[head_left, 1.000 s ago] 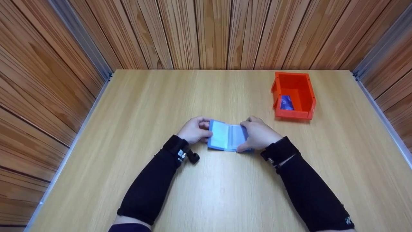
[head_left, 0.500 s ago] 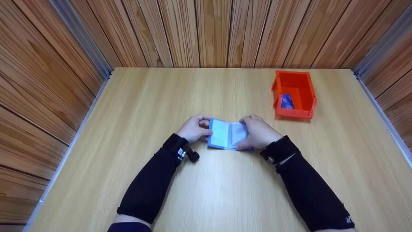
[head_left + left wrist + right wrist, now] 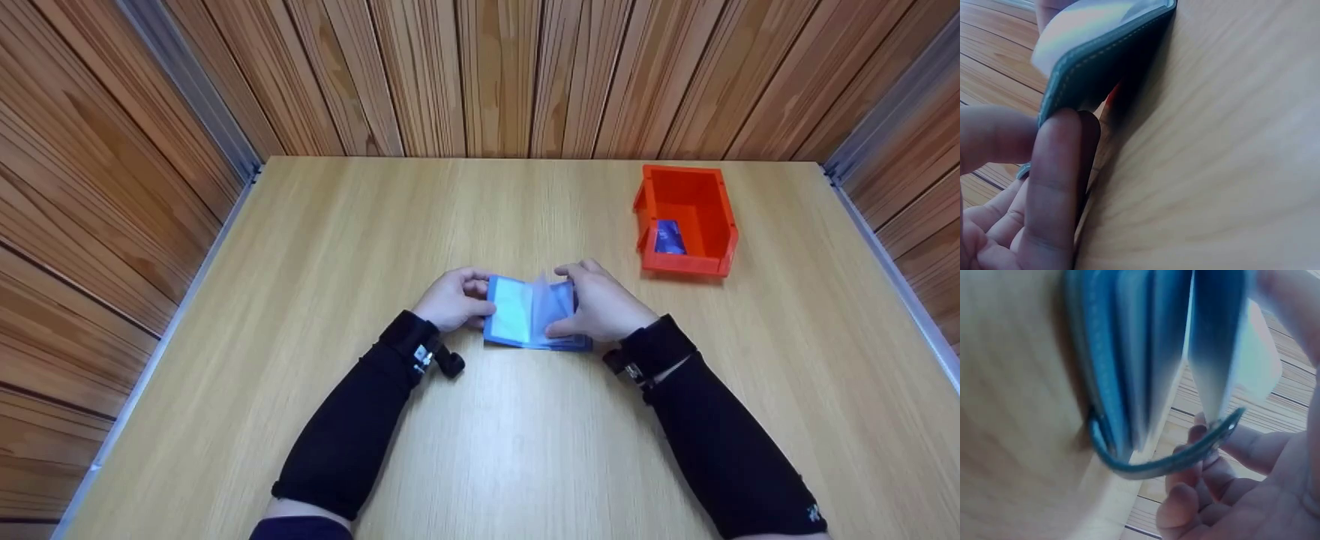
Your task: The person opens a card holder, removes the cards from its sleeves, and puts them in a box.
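Note:
A small blue card holder [image 3: 512,309] lies spread open, its clear plastic sleeves showing, between both hands at the middle of the table. My left hand [image 3: 452,301] pinches its left cover; in the left wrist view the stitched cover edge [image 3: 1092,56] tilts above the table, gripped between thumb and fingers. My right hand [image 3: 609,306] holds the right half, thumb at the near edge and fingers at the far edge, with one clear sleeve [image 3: 541,296] standing up near the fold. The right wrist view shows several fanned sleeves [image 3: 1168,343] and a curved snap strap [image 3: 1151,468] by the right fingers.
An orange-red open bin [image 3: 686,262] stands at the back right, with a small dark blue packet [image 3: 669,237] inside. Wood-plank walls [image 3: 495,82] and metal rails enclose the light wooden table [image 3: 480,450].
A clear sleeve has lifted off the right half toward the fold, and the right hand's fingers have shifted slightly away and inward. The left hand keeps its grip in place.

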Demonstrator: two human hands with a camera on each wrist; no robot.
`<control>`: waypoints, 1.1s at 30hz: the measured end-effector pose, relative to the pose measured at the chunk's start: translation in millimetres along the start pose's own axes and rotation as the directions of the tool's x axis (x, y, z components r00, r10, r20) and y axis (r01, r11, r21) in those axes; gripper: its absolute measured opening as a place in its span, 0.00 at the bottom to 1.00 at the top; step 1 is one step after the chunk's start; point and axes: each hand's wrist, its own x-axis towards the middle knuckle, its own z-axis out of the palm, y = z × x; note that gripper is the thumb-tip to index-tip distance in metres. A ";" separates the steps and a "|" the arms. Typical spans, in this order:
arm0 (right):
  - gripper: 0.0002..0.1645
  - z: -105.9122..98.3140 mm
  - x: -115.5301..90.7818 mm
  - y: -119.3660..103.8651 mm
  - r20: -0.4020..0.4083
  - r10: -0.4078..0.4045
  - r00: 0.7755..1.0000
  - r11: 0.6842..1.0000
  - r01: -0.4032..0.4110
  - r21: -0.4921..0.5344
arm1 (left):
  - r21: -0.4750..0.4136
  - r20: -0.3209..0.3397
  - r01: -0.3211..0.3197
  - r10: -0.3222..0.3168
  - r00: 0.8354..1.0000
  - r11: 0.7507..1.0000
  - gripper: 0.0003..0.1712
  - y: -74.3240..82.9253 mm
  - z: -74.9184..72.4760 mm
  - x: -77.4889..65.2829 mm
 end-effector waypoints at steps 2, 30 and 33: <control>0.59 -1.1 -0.7 -2.3 -0.005 -0.016 1.000 1.000 0.016 0.011 | -0.007 0.001 0.002 -0.002 1.000 1.000 0.31 -0.1 -0.1 0.0; 0.40 40.5 -21.0 -45.3 0.075 -0.291 0.954 0.938 0.300 -0.173 | 0.008 -0.017 -0.008 0.008 1.000 1.000 0.27 -1.5 -0.7 1.1; 0.39 40.6 -20.8 -45.1 0.075 -0.296 0.952 0.936 0.305 -0.174 | 0.015 -0.015 -0.010 0.010 1.000 1.000 0.28 -1.9 -0.7 1.2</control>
